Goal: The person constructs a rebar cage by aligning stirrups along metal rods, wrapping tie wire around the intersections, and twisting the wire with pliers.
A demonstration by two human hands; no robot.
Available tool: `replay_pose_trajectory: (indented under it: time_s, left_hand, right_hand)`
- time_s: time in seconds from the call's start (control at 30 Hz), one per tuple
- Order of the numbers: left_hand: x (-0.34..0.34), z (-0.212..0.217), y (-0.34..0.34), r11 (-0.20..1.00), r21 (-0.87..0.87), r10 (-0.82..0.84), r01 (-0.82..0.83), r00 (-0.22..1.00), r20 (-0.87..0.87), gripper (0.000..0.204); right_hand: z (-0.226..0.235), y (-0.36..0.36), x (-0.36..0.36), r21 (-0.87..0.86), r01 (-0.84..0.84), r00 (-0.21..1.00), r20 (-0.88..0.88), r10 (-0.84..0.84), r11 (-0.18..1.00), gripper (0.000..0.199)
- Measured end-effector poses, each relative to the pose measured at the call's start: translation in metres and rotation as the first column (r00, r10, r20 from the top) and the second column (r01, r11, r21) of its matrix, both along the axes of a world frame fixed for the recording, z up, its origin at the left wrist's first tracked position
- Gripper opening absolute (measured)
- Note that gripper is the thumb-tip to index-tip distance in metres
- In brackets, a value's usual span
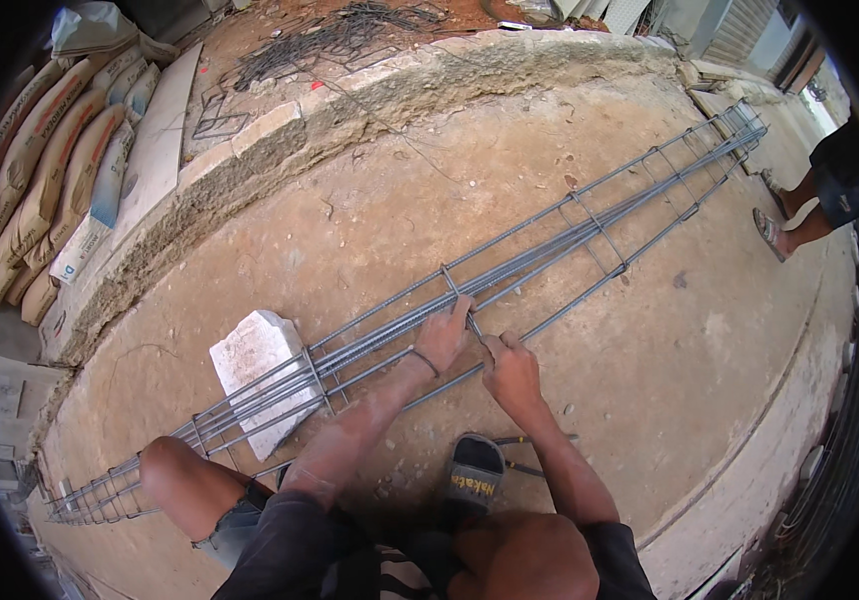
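Observation:
A long cage of steel rebar (535, 255) with square wire stirrups lies slantwise in front of me, from the lower left to the far right. My left hand (445, 335) reaches over the bundled bars at the middle, its fingers closed round a stirrup (447, 272). Just to its right and nearer me, my right hand (513, 378) is closed at the lower end of the same stirrup, over the near bar. The undersides of both hands are hidden. A white block (248, 352) sits under the cage at left.
Stacked paper sacks (60, 150) stand at far left. A rough concrete ledge (270, 130) curves along the back, with a heap of bent wire stirrups (335, 40) beyond it. Another person's legs (810, 205) are at far right. Near my sandal (477, 468) lie thin dark rods (525, 468).

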State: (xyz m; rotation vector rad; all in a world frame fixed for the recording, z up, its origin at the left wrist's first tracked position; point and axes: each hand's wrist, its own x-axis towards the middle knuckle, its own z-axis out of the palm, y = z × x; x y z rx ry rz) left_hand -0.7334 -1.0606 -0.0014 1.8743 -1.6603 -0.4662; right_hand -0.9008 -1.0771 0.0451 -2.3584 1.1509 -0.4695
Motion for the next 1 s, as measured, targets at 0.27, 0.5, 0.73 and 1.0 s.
replay_pose_trajectory:
  time_s: [0.27, 0.5, 0.73, 1.0]
  left_hand:
    - [0.022, -0.006, 0.014, 0.927, -0.228, -0.211, 0.297, 0.917, 0.338, 0.032]
    - [0.020, -0.017, 0.013, 0.913, -0.317, -0.178, 0.257, 0.950, 0.257, 0.030]
    - [0.000, -0.007, 0.019, 0.905, -0.408, -0.043, 0.120, 0.980, 0.192, 0.024]
    - [-0.006, -0.002, 0.015, 0.891, -0.443, 0.010, 0.095, 0.974, 0.228, 0.022]
  right_hand:
    - [0.001, 0.008, 0.001, 0.039, 0.124, 0.989, 0.071, -0.126, 0.992, 0.019]
    - [0.006, -0.005, 0.002, 0.112, 0.121, 0.985, 0.112, -0.133, 0.986, 0.010]
    - [0.016, -0.016, 0.003, 0.112, 0.069, 0.997, 0.029, -0.073, 0.991, 0.013]
    - [0.033, -0.031, 0.015, 0.050, 0.089, 0.995, -0.041, -0.087, 0.995, 0.013]
